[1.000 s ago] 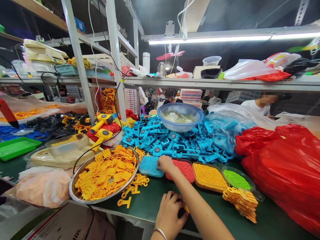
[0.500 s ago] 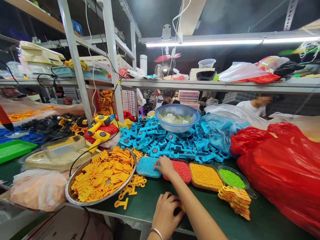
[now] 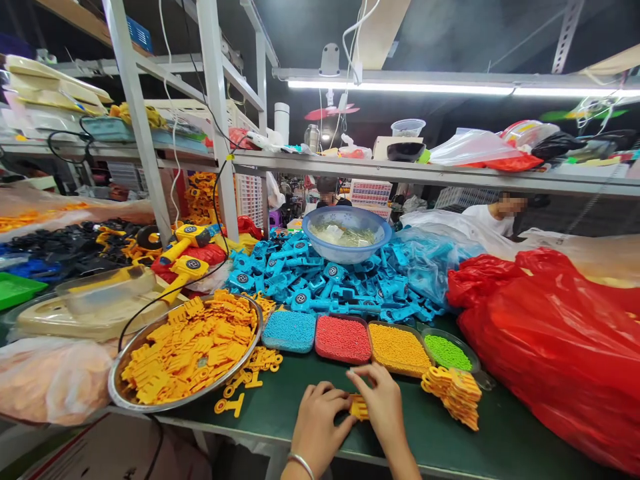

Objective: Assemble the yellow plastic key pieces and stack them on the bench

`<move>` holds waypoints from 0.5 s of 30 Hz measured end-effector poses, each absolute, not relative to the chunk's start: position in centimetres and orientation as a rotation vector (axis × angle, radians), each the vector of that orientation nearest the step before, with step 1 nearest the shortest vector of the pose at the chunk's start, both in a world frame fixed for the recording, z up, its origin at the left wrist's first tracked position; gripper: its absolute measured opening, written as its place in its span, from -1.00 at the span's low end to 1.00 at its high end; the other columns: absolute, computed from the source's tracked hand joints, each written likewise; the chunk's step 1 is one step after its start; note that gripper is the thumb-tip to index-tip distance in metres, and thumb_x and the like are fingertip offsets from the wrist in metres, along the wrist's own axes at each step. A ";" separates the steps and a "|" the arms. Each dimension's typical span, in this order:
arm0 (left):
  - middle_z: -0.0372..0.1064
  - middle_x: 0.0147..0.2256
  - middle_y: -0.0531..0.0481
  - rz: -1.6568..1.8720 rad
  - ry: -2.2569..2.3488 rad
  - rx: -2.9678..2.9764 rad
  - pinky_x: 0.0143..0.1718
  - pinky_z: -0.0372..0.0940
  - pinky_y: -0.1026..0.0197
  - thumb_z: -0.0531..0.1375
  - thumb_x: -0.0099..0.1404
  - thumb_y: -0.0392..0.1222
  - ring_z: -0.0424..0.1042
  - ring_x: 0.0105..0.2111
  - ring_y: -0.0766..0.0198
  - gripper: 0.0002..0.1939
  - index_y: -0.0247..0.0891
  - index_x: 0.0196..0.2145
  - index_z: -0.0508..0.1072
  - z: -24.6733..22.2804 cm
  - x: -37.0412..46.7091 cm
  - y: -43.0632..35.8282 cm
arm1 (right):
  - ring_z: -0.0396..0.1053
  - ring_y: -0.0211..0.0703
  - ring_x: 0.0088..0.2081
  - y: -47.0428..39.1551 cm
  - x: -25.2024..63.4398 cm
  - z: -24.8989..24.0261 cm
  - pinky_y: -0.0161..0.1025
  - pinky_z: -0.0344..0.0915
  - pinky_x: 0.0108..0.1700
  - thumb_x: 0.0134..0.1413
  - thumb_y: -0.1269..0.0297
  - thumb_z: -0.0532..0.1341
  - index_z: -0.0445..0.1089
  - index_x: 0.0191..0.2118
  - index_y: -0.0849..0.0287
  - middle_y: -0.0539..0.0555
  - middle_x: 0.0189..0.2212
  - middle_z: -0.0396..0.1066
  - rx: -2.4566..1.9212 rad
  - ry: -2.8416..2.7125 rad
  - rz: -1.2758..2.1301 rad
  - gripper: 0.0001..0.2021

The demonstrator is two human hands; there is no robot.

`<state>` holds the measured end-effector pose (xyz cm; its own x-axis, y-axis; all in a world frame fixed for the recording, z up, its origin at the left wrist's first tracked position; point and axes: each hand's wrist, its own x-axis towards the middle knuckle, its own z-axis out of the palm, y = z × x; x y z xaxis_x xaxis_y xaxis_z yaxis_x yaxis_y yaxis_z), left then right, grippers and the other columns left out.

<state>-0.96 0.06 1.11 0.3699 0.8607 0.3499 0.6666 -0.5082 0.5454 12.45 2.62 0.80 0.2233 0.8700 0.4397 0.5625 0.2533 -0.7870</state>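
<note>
Near the front edge of the green table, my left hand (image 3: pixel 323 421) grips the left end of a small yellow plastic piece (image 3: pixel 359 407). My right hand (image 3: pixel 379 402) is just above the piece's right side, thumb and index finger pinched together; what they hold, if anything, is too small to see. Behind the hands stand trays of blue beads (image 3: pixel 289 331), red beads (image 3: pixel 343 338), yellow beads (image 3: pixel 399 348) and green beads (image 3: pixel 447 353). A stack of yellow pieces (image 3: pixel 453 393) lies to the right of my hands.
A metal bowl (image 3: pixel 116 393) of yellow pieces stands left, loose ones beside it. Blue parts (image 3: pixel 330 280) are heaped behind the trays under a blue-rimmed basin (image 3: pixel 348 254). A big red bag (image 3: pixel 555 347) fills the right. Shelving and a person in white (image 3: pixel 493 217) are beyond.
My right hand has moved from the blue bead tray back toward me, down to the yellow piece by my left hand. The view has shifted slightly.
</note>
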 end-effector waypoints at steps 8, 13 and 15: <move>0.49 -0.25 0.09 0.892 1.394 2.323 -0.19 0.19 0.09 0.25 0.12 -0.20 0.33 -0.21 0.17 -0.88 -0.07 -0.33 0.52 1.1 -0.8 0.1 | 0.32 -0.15 -0.51 -0.7 14.2 -2.0 -0.30 0.17 -0.46 -0.08 -0.19 0.09 0.53 -0.51 0.05 0.05 -0.60 0.39 -1.509 -1.532 0.557 -0.55; 0.48 -0.21 0.11 0.814 1.410 2.340 -0.16 0.19 0.06 0.22 0.16 -0.18 0.32 -0.17 0.15 -0.87 -0.06 -0.29 0.51 1.3 -0.9 0.2 | 0.36 -0.15 -0.45 -0.7 14.2 -1.7 -0.29 0.17 -0.35 0.07 -0.09 0.02 0.52 -0.35 -0.07 0.02 -0.53 0.43 -1.516 -1.669 0.520 -0.63; 0.47 -0.20 0.12 0.786 1.421 2.337 -0.15 0.19 0.06 0.22 0.16 -0.18 0.31 -0.16 0.15 -0.87 -0.06 -0.29 0.50 1.4 -0.8 0.2 | 0.37 -0.15 -0.42 -0.6 14.4 -1.8 -0.30 0.20 -0.32 0.07 -0.09 0.02 0.52 -0.33 -0.04 0.02 -0.49 0.45 -1.489 -1.616 0.557 -0.62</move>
<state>-0.85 0.18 1.38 0.3631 0.8828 0.2981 0.7218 -0.4688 0.5092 14.44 -0.64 -1.82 0.0671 0.9569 0.2827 0.5798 0.1932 -0.7915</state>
